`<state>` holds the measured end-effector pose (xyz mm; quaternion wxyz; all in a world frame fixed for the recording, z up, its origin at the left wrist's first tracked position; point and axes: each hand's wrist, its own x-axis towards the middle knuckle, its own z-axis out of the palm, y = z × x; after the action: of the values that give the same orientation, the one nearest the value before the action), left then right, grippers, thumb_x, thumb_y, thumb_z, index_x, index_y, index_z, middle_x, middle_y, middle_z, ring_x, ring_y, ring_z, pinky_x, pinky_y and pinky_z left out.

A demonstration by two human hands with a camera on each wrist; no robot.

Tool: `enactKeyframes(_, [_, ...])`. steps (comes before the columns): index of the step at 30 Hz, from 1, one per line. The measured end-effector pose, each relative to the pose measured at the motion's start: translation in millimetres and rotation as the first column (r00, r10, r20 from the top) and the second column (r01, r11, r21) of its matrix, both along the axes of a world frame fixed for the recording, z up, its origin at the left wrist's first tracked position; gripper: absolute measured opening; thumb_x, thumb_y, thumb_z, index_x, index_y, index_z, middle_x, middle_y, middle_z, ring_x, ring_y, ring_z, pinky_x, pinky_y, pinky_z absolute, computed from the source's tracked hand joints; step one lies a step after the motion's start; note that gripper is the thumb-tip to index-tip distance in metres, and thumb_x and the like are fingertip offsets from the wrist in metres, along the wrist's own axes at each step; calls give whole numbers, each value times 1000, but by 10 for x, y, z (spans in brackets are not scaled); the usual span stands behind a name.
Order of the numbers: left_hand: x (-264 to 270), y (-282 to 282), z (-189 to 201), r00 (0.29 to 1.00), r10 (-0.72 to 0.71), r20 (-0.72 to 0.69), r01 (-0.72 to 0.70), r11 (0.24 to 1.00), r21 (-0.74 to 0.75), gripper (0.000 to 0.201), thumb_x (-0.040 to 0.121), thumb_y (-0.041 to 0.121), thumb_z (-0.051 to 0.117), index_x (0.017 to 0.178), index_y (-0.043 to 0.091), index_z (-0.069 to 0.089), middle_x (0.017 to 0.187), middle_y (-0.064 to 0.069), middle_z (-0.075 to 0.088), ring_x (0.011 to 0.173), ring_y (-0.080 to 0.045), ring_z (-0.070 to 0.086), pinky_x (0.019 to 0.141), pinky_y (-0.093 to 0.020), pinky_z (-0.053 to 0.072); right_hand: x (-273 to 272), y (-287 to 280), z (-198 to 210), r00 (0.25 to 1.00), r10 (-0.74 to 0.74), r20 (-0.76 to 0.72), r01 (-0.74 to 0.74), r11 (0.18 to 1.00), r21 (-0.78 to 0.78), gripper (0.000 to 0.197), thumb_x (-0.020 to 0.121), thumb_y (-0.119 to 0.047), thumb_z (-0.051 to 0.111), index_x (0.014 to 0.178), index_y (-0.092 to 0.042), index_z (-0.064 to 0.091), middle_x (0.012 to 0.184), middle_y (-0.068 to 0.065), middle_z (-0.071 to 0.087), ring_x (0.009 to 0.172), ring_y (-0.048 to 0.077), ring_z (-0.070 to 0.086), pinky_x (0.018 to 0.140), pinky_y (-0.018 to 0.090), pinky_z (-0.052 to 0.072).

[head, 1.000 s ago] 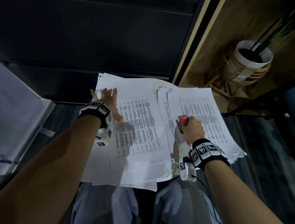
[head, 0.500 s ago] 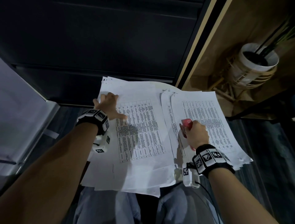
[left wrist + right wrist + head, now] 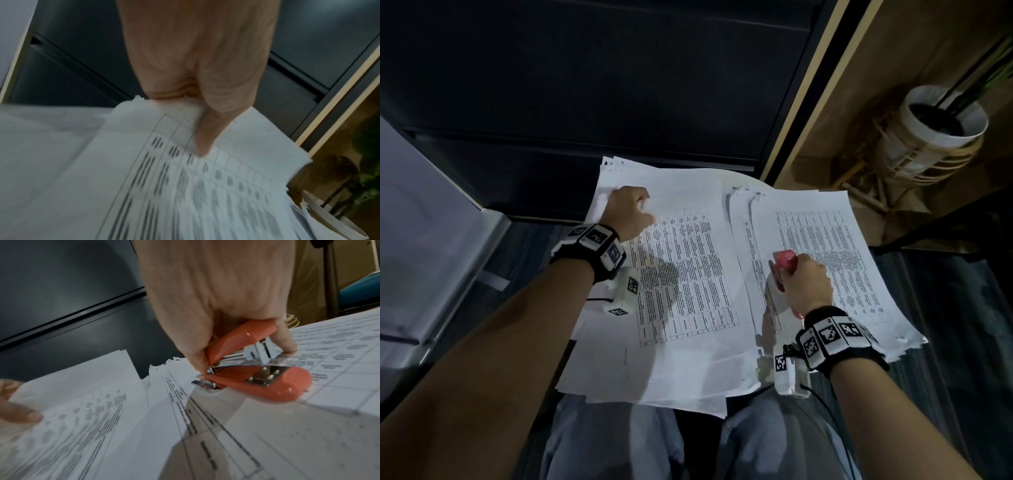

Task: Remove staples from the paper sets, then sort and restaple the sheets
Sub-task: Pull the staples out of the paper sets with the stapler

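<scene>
— Paper everywhere, two spreads of it. What is the left hand doing?

— It pinches the far corner of the left stack of printed sheets. The left wrist view shows the thumb pressed down on the top sheet's table grid, the other fingers curled underneath the corner, so the paper sits clamped between them.

— And the right hand?

— Its fingers are wrapped round a coral-red stapler. The thumb lies along one side of the upper arm, a fingertip presses the other side near the nose. The stapler's two arms stand apart, metal magazine showing between them, and its base rests on the paper directly beneath the hand.

— Which paper?

— The right stack of printed sheets, a fanned pile with tables of small text. It overlaps the inner edge of the left stack, between the two hands.

— Do the stacks lie flat?

— Mostly. The corner at the left hand's fingertips is lifted a little. Ragged, torn corners show along the far edge of the right stack, ahead of the right hand's knuckles.

— Anything else nearby?

— Beyond the right hand, off to its outer side, a white plant pot in a rattan stand. Ahead of both hands, a dark cabinet front. Below the wrists, knees in grey trousers.
</scene>
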<state>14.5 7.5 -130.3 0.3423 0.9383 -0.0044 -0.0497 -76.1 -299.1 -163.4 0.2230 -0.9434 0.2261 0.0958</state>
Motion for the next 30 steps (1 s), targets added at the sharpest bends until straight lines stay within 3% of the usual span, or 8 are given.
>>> enactKeyframes(2, [-21,36,162,989,-42,-145,38,999,-31,31,77,2,72,105,9,61,100,-12,60,84,-21,57,65,-22,45,-2,9,24,1000,-4,-7,4,1000,-2,17,94,-24,57,99,-8,52,89,8,57,100,33,61,91,58,47])
enactKeyframes(5, [-87,117,347,917,-79,-391,133,984,115,70,79,13,75,140,9,41,132,-14,52,117,-25,54,92,-28,42,-15,21,55,1000,-5,-14,5,1000,2,16,94,-24,58,91,-14,45,85,6,54,100,34,61,92,59,47])
enactKeyframes(10, [-300,129,298,825,-178,-537,259,963,80,34,76,18,77,104,4,62,102,-10,68,88,-20,62,73,-30,50,-24,44,66,999,-33,-5,33,999,27,18,93,-27,59,89,-13,49,85,8,59,95,34,63,90,60,49])
enactKeyframes(12, [-394,67,160,850,-166,-499,205,979,23,33,78,17,76,105,2,63,102,-11,68,92,-23,63,81,-32,50,-25,39,56,999,-46,4,46,998,44,20,93,-28,59,86,-14,48,86,9,61,94,34,64,89,60,49])
enactKeyframes(16, [-510,34,33,948,-36,-318,-46,968,-246,29,79,17,75,101,1,67,90,-4,67,89,-23,63,76,-27,43,-24,23,79,997,-76,18,74,993,92,16,94,-27,56,92,-12,51,92,13,64,93,34,63,92,58,47])
enactKeyframes(19, [-529,135,98,939,38,-342,-171,914,-368,46,79,21,76,116,-3,62,110,-13,65,104,-28,62,89,-34,48,-11,25,130,995,-97,38,91,988,124,24,95,-26,55,103,-3,55,98,16,63,92,34,62,90,55,49])
enactKeyframes(25, [-487,205,415,999,-35,18,36,997,-69,21,75,21,79,86,5,72,86,-1,67,79,-13,62,77,-25,48,-11,87,60,997,-76,26,72,987,143,25,93,-28,57,104,-6,56,94,12,63,89,33,64,88,58,50])
enactKeyframes(30, [-489,171,497,991,-128,-26,119,964,-236,20,82,11,72,90,-7,72,86,-13,70,75,-18,62,73,-25,49,-53,156,155,996,-90,31,83,982,167,21,95,-26,56,105,-7,56,97,11,63,87,31,63,88,52,50])
